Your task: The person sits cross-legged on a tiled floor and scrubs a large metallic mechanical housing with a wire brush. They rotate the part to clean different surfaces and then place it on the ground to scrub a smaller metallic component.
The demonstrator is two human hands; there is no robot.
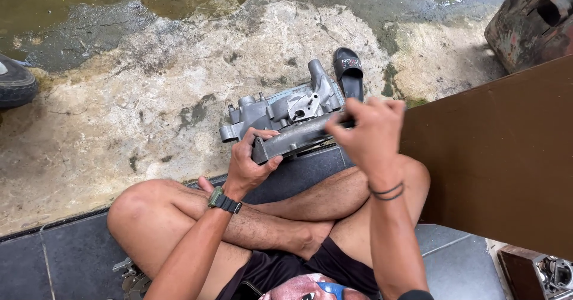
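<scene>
We sit cross-legged on the dark tiled floor (71, 258), at the edge of a rough, stained concrete patch (149, 97), with a grey cast-aluminium engine housing (286, 118) — lumpy, with round ports and a bolted flange — raised in front of our knees. Our left hand (250, 163) is clamped on the near left corner of the casting, thumb over the top edge and fingers curled underneath. Our right hand (370, 136) is closed around the right end, fingers folded over the rim; whether it also pinches some small tool there we cannot tell, since the knuckles hide that spot.

To handle this piece well, we judge that the weight should stay spread between both hands, with the casting kept low over the floor rather than tilted far out — it looks heavy and its edges look sharp. The left grip sits near a corner, so a slip would probably swing the part toward the shin.

A black rubber sandal (349, 73) lies on the concrete just beyond the housing. A brown flat board (495, 151) leans at our right, touching the knee, and another metal part (134, 279) lies on the tiles under the left thigh.
</scene>
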